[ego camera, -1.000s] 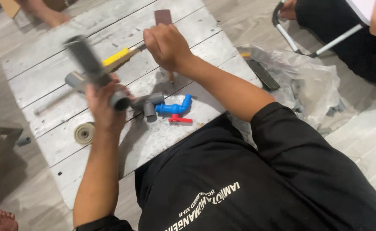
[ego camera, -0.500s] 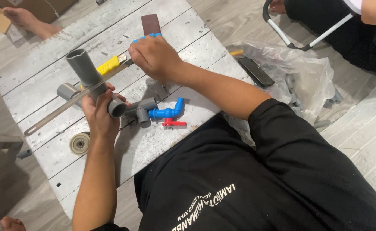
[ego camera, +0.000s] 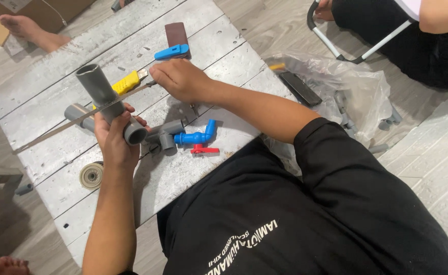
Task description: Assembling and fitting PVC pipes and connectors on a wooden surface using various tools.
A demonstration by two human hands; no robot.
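My left hand (ego camera: 113,138) grips a grey plastic pipe tee (ego camera: 101,97) and holds it tilted above a low white-grey plank table (ego camera: 224,46). My right hand (ego camera: 180,79) pinches one end of a long thin saw blade (ego camera: 56,130), which lies across the pipe just above my left fingers. A yellow utility knife (ego camera: 127,81) lies behind the blade. Near my left hand, on the table, are a grey elbow fitting (ego camera: 165,135) and a blue tap with a red handle (ego camera: 198,138).
A blue cutter (ego camera: 172,52) and a brown block (ego camera: 176,33) lie beyond my right hand. A tape roll (ego camera: 90,175) sits at the left edge. A clear bag of fittings (ego camera: 351,91) lies on the floor to the right. Other people sit top left (ego camera: 25,28) and top right (ego camera: 427,35).
My right hand has drawn back from the brown block toward me, uncovering the blue cutter. The blade now rests across the pipe, which my left hand has kept hold of.
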